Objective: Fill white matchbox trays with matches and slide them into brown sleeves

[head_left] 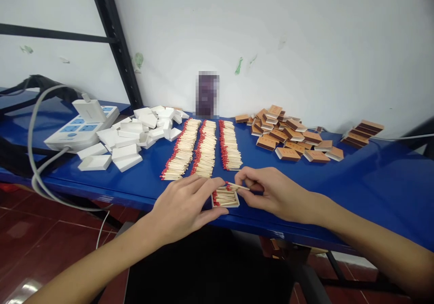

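Three rows of matches [203,148] are laid out on the blue surface [373,182], white trays [129,136] to the left, brown sleeves [291,139] to the right. A tray [225,198] at the near edge is steadied by the left hand [183,204]. One match [238,186], pinched in the right hand's [271,191] grip, lies crosswise just above it.

A blue table [373,177] runs across the middle of the frame. On it, left: a white power strip [81,127] and a heap of white box trays [135,134]. Centre: three rows of red-tipped matches [205,148]. Right: brown matchbox sleeves [288,136]. At the lower centre edge sits a small tray of matches [225,198].
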Action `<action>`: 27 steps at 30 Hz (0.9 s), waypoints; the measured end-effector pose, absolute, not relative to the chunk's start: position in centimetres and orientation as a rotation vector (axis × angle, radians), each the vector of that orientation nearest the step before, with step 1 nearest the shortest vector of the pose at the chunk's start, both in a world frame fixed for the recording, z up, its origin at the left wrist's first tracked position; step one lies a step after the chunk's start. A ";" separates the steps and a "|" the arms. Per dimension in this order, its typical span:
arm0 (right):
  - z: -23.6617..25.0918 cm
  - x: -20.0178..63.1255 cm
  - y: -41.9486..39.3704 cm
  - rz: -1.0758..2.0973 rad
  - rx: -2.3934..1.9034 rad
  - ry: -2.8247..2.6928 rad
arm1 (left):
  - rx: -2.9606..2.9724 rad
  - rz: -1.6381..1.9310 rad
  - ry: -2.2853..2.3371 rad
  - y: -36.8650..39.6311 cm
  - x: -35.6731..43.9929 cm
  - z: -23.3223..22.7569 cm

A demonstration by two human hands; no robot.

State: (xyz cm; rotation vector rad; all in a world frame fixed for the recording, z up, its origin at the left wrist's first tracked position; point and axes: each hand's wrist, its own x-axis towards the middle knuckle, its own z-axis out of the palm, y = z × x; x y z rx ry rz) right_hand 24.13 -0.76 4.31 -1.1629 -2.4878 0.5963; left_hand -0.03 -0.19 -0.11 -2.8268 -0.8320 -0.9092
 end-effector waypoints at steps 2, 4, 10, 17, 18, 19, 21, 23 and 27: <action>4.1 23.6 -1.0 0.670 -1.109 -2.492 | -2.836 -0.928 -0.838 -0.2 0.0 -0.2; 3.8 23.2 -1.0 0.718 -1.092 -2.502 | -2.824 -0.948 -0.839 -0.1 0.0 -0.3; 3.6 22.7 -0.8 0.767 -1.108 -2.511 | -2.831 -0.907 -0.815 -0.1 0.0 -0.1; 3.9 23.0 -1.0 0.617 -1.083 -2.497 | -2.839 -0.894 -0.776 -0.2 -0.1 0.0; 3.8 23.0 -1.0 0.585 -1.078 -2.493 | -2.835 -0.896 -0.774 -0.2 -0.1 -0.1; 3.8 23.1 -0.9 0.563 -1.081 -2.491 | -2.827 -0.899 -0.773 -0.2 -0.1 -0.1; 3.7 23.1 -0.9 0.562 -1.093 -2.488 | -2.808 -0.897 -0.771 -0.3 -0.1 -0.1; 3.7 23.1 -0.8 0.623 -1.116 -2.466 | -2.800 -0.887 -0.763 -0.3 -0.1 -0.1; 3.6 23.2 -0.5 0.790 -1.166 -2.390 | -2.843 -0.866 -0.733 -0.2 -0.2 0.0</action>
